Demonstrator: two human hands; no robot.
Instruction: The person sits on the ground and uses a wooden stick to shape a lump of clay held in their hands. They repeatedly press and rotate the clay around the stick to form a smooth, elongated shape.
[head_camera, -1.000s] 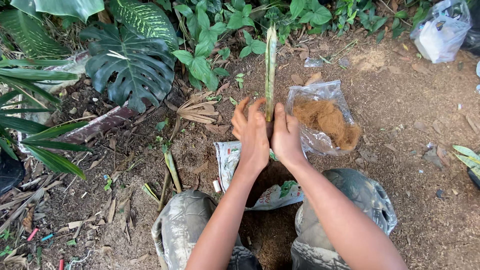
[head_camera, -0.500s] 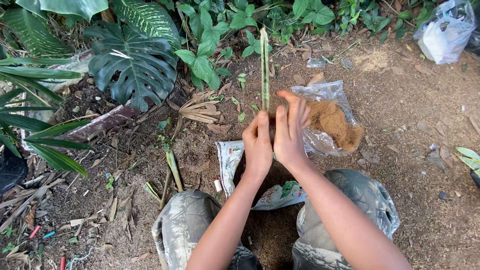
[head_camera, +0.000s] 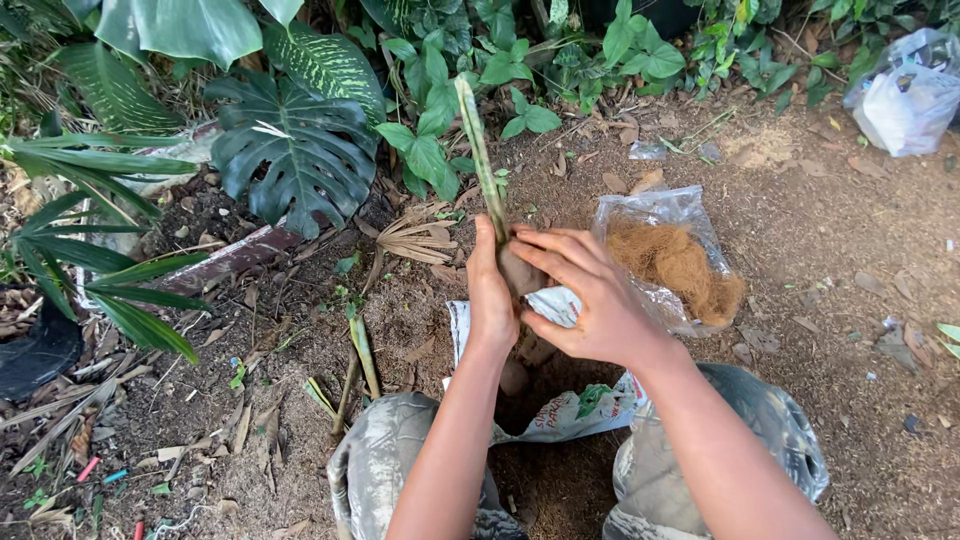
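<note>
— Head view, what does the frame show?

— A person kneels on bare garden soil (head_camera: 800, 260), both hands at a long green cutting (head_camera: 478, 150) that stands nearly upright, tilted slightly left at its top. Its long axis runs away from the camera, up from the hands toward the leafy plants (head_camera: 300, 150) behind.

— And each grip?

— The left hand (head_camera: 492, 290) is clenched around the lower stem, thumb side up. The right hand (head_camera: 585, 295) comes in from the right with fingers spread, pressing a brown wad (head_camera: 520, 270), seemingly fibre, against the stem's base; it is cupping more than clenching. The left hand sits nearer the stem, the right just beside and slightly below.

— What lies around them?

— A clear plastic bag of brown coconut-like fibre (head_camera: 680, 265) lies open just right of the hands. Beneath them, a printed white sack (head_camera: 570, 415) holds dark soil between the person's knees (head_camera: 400, 470). A white plastic bag (head_camera: 905, 95) rests well apart at upper right.
</note>
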